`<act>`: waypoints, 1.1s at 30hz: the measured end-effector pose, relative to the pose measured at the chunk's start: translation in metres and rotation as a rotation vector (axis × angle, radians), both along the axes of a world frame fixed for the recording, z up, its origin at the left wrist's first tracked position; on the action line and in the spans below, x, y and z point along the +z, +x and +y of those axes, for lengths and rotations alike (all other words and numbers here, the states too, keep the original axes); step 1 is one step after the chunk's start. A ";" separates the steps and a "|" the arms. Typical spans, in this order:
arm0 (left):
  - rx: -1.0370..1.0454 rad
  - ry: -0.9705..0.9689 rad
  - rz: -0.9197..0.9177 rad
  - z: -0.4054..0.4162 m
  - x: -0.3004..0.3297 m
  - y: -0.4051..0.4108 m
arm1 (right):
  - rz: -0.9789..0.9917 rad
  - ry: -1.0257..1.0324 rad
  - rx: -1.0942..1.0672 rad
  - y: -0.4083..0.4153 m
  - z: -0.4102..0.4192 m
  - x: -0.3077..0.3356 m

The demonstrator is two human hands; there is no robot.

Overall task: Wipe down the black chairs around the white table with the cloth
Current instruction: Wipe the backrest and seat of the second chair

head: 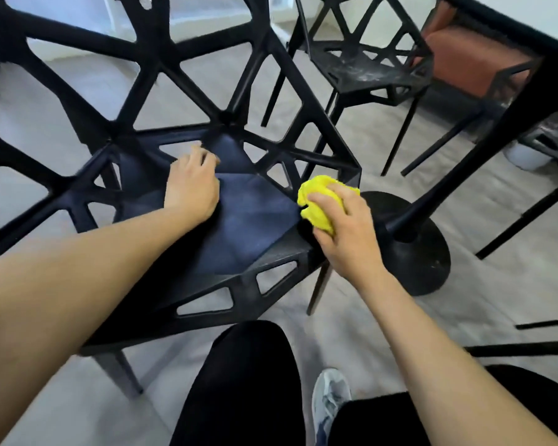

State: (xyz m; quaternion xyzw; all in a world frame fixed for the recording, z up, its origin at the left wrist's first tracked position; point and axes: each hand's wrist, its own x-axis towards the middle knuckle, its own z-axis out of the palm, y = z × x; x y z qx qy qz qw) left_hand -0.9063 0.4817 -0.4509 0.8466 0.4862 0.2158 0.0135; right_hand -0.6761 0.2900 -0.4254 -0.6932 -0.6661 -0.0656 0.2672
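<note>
Over grey flooring, left hand (192, 185) curls on the black chair (239, 220) seat while right hand (345, 226) grips a yellow cloth (316, 201)

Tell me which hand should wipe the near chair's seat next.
The right hand: it already grips the bunched yellow cloth at the right edge of the black lattice plastic chair's seat. The left hand rests on the seat, holding nothing.

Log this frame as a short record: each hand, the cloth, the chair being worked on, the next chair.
left hand: rests on near chair's seat, fingers curled, holding nothing
right hand: grips yellow cloth
yellow cloth: bunched, at seat's right edge
near chair: black, lattice back, seat looks clean
far chair: black, whitish smears on seat
</note>
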 end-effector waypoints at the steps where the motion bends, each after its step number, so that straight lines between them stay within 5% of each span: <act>1: -0.018 -0.015 0.030 -0.012 0.001 -0.007 | 0.017 0.021 -0.006 0.005 -0.003 -0.002; 8: 0.010 -0.167 0.046 -0.086 0.012 -0.079 | 0.305 0.173 0.012 -0.099 -0.039 -0.024; 13: 0.030 -0.308 -0.194 -0.112 0.019 -0.105 | 0.178 0.150 0.250 -0.203 -0.065 -0.035; 17: 0.044 -0.336 -0.331 -0.115 0.024 -0.112 | -0.006 0.205 0.392 -0.195 -0.057 -0.042; 26: 0.167 -0.116 -0.183 -0.135 0.018 -0.099 | 0.163 0.161 -0.100 -0.072 -0.012 -0.016; 29: 0.183 0.099 -0.126 -0.141 0.034 -0.118 | 0.182 0.194 -0.090 -0.068 -0.011 -0.017; 33: 0.482 0.276 -0.088 -0.128 0.068 -0.181 | 0.117 0.181 0.068 -0.126 -0.034 -0.026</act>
